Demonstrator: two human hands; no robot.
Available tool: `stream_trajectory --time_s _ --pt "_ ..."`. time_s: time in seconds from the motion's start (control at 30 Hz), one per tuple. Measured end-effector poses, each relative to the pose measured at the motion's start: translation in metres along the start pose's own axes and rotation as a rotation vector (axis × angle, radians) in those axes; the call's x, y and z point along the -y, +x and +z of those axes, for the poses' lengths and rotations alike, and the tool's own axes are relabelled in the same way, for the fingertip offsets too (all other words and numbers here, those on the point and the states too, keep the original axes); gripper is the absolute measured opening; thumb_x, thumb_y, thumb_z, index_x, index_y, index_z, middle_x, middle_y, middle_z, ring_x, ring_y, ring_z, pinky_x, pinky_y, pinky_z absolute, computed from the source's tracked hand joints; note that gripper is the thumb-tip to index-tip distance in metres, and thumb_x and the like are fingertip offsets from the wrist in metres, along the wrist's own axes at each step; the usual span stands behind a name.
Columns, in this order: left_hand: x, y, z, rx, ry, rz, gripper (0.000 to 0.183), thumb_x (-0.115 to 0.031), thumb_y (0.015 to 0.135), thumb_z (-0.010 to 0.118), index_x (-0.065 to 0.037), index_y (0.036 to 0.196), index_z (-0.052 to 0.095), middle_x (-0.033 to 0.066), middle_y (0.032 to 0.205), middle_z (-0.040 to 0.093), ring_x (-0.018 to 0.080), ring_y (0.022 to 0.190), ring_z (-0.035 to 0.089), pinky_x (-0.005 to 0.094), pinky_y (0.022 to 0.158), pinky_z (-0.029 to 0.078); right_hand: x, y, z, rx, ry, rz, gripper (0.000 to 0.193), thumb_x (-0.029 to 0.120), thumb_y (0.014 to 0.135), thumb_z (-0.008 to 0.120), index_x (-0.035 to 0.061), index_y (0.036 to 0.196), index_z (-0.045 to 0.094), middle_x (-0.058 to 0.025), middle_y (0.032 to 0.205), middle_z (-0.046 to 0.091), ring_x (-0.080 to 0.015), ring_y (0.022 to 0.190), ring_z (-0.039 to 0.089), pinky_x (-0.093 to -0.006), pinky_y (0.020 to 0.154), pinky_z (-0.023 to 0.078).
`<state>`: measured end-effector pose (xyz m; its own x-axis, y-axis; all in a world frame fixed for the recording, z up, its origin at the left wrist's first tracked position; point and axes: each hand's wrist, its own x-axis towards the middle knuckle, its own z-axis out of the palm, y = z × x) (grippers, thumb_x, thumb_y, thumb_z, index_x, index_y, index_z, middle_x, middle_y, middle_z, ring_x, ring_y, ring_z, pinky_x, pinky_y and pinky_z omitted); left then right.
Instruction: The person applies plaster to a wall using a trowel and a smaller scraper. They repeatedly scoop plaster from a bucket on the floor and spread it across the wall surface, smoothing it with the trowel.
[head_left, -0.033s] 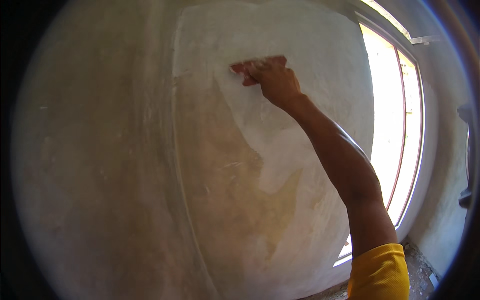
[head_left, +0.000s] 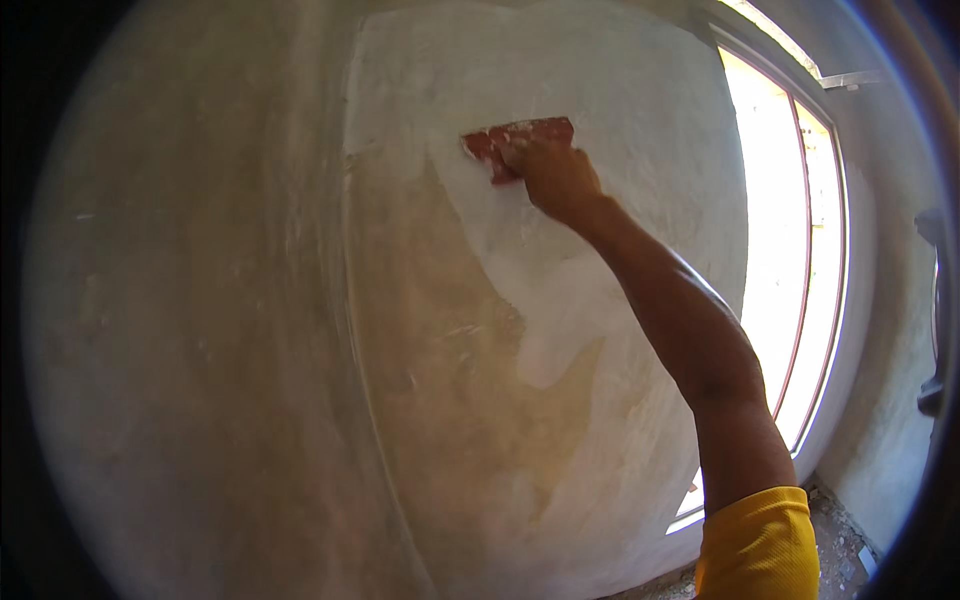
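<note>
High on the wall, my right hand [head_left: 560,182] is closed around a red putty spreader [head_left: 535,130] with pale, whitish smears on it. The spreader's broad side lies against or very close to the plastered wall [head_left: 590,75]; exact contact is hard to make out. Around the tool, a pale, smooth coat covers the upper wall and runs down in an uneven edge. Below and to its left shows a browner bare patch [head_left: 440,290]. My right arm, in a yellow sleeve, reaches up from the lower right. My left hand is out of view.
A vertical ridge [head_left: 352,300] divides the coated part from a brownish wall [head_left: 180,300] on the left. To the right, a bright window opening [head_left: 780,240] with a thin bar stands beside my arm. Debris lies on the floor [head_left: 840,540] at the lower right.
My right hand and the red spreader have slid slightly down the wall. More of the spreader's face shows above my fingers.
</note>
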<state>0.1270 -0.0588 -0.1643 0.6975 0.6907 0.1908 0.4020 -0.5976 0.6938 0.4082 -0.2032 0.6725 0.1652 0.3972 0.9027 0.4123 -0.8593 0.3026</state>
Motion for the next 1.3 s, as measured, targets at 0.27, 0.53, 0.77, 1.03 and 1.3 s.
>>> stream_trajectory --time_s 0.27,0.53,0.77,1.03,1.3 --pt "-0.007 -0.007 0.007 -0.011 -0.018 0.013 0.032 -0.039 0.103 0.058 -0.014 0.119 0.068 0.0195 0.111 0.071 0.044 0.103 0.065 0.0547 0.091 0.051 -0.018 -0.027 -0.041 0.139 -0.059 -0.328 0.056 0.002 0.086 0.058 0.0391 0.124 0.076 -0.0091 0.108 0.076 -0.0302 0.102 0.071 -0.0437 0.088 0.057" --pt "-0.019 -0.015 0.003 -0.017 -0.019 0.025 0.031 -0.039 0.102 0.058 -0.014 0.118 0.069 0.0196 0.11 0.071 0.0441 0.102 0.065 0.0548 0.09 0.051 0.013 0.104 -0.096 0.098 -0.305 -0.441 0.056 -0.005 0.084 0.056 0.0279 0.123 0.077 -0.0105 0.11 0.075 -0.0319 0.107 0.069 -0.0444 0.089 0.057" --pt "-0.028 -0.006 0.02 -0.005 -0.023 0.037 0.03 -0.039 0.102 0.059 -0.014 0.116 0.069 0.0196 0.109 0.071 0.0443 0.101 0.065 0.0549 0.089 0.051 -0.008 0.097 -0.085 0.335 -0.407 -0.401 0.065 -0.009 0.083 0.053 0.0326 0.127 0.076 -0.0125 0.111 0.072 -0.0322 0.109 0.068 -0.044 0.089 0.057" --pt "-0.037 -0.008 0.023 -0.016 -0.016 0.07 0.029 -0.038 0.102 0.059 -0.013 0.114 0.069 0.0196 0.108 0.071 0.0444 0.1 0.065 0.055 0.089 0.051 -0.095 0.029 -0.1 0.435 -0.465 -0.334 0.053 -0.004 0.084 0.058 0.0268 0.122 0.077 -0.0118 0.113 0.073 -0.034 0.108 0.07 -0.044 0.088 0.059" --pt "-0.041 -0.014 0.02 0.006 -0.041 0.123 0.029 -0.038 0.102 0.06 -0.013 0.112 0.069 0.0197 0.107 0.071 0.0445 0.099 0.065 0.0551 0.088 0.051 -0.159 -0.115 -0.068 0.34 -0.232 -0.178 0.041 0.003 0.088 0.061 0.0229 0.121 0.076 -0.009 0.123 0.071 -0.0298 0.116 0.067 -0.0455 0.09 0.058"
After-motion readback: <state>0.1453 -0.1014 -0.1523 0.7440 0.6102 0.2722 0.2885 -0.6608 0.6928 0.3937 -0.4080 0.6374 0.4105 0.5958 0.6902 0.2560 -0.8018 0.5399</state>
